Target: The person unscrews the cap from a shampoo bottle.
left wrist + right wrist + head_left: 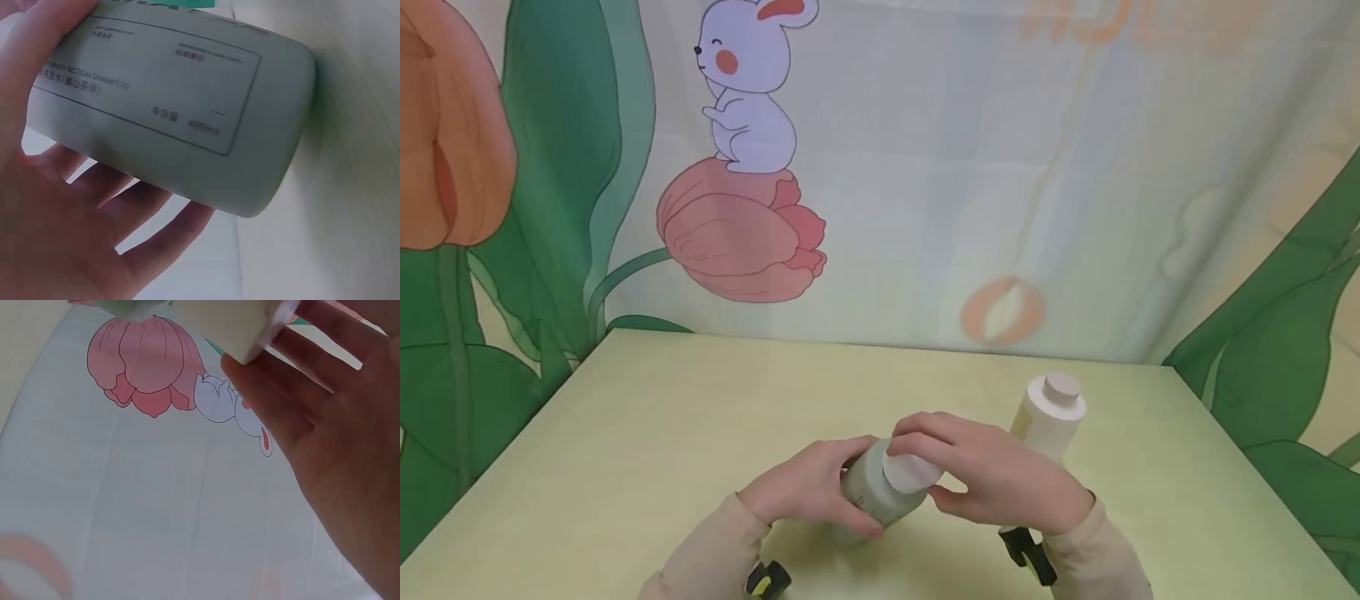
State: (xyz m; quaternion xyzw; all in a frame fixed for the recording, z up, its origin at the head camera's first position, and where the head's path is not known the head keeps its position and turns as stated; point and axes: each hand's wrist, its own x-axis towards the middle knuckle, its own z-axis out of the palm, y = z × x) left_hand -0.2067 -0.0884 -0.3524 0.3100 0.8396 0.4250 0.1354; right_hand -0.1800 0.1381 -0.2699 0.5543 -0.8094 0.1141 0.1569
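My left hand [808, 483] grips a grey-green shampoo bottle [169, 106] round its body, thumb on the near side. The bottle leans, its white cap [912, 473] toward the upper right. Printed text and a 400ml mark show on its side in the left wrist view, with its base right by the table surface. My right hand [1000, 479] holds the cap, fingers over the top and thumb below. From the right wrist, the pale cap [234, 325] appears at the fingertips, partly cut off by the frame's upper edge.
A second, white bottle [1048, 421] with a white cap stands behind my right hand, its lower part hidden by that hand. The pale yellow table [662, 417] ends at a printed curtain [910, 208] with tulips and a rabbit. Both wrists wear black straps.
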